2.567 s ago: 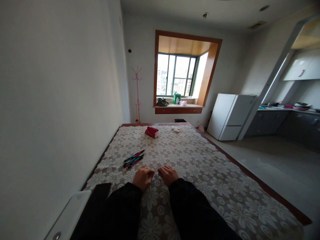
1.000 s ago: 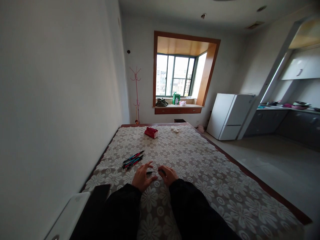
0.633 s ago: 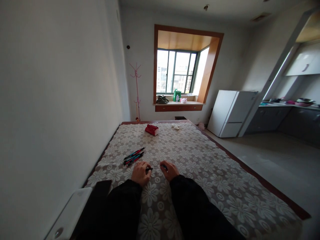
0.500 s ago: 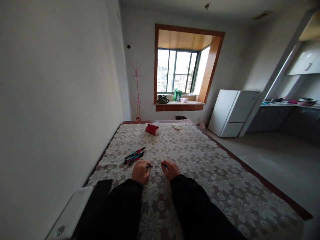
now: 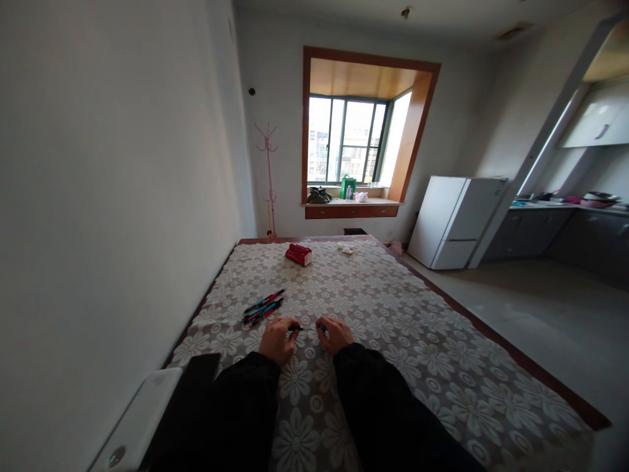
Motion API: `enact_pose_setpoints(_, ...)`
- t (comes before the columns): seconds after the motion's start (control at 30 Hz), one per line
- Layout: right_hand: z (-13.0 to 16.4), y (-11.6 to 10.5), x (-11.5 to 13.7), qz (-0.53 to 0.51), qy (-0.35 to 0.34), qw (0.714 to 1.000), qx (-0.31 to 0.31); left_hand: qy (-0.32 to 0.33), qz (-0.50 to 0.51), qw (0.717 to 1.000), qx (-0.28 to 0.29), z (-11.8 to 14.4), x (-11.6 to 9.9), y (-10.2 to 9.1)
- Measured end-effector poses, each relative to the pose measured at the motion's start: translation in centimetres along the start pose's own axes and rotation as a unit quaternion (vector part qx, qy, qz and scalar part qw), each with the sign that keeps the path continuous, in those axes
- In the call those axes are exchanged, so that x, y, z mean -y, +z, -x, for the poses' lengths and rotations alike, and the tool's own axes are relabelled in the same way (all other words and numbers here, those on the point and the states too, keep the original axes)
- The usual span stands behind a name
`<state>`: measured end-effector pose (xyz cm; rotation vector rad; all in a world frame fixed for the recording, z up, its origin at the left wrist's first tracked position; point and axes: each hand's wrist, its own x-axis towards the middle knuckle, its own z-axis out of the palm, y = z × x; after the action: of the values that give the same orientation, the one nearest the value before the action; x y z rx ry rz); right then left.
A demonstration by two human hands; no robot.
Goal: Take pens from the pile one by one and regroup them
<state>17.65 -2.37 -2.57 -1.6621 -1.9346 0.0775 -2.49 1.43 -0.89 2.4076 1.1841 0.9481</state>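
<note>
Close above the tablecloth, my left hand (image 5: 279, 339) is pinched on a dark pen part (image 5: 294, 328). A thin, refill-like piece (image 5: 305, 328) spans the short gap from it toward my right hand (image 5: 336, 335). Those right fingers are closed around another small dark pen part (image 5: 323, 328), mostly covered by the fingertips. Whether the thin piece reaches into the right-hand part I cannot tell. Beyond my left hand lies a loose pile of several pens (image 5: 263, 308), black with red and teal sections.
A flower-patterned cloth (image 5: 393, 314) covers the table. Toward its far end are a red packet (image 5: 298, 254) and a small white crumpled thing (image 5: 346, 248). A wall (image 5: 122, 196) runs along the left side. A white chair-like object (image 5: 142, 413) stands at lower left.
My two hands have drawn very slightly closer, so a little less of the thin piece shows between them. The pens and the red packet have stayed in place.
</note>
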Motion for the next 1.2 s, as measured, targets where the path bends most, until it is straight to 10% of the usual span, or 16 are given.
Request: enact_pose_setpoints(1.2,0.02,-0.09,0.13,0.017,0.003,1.000,0.006,-0.013,-0.008,1.000,0.008,0.05,-0.43,-0.23)
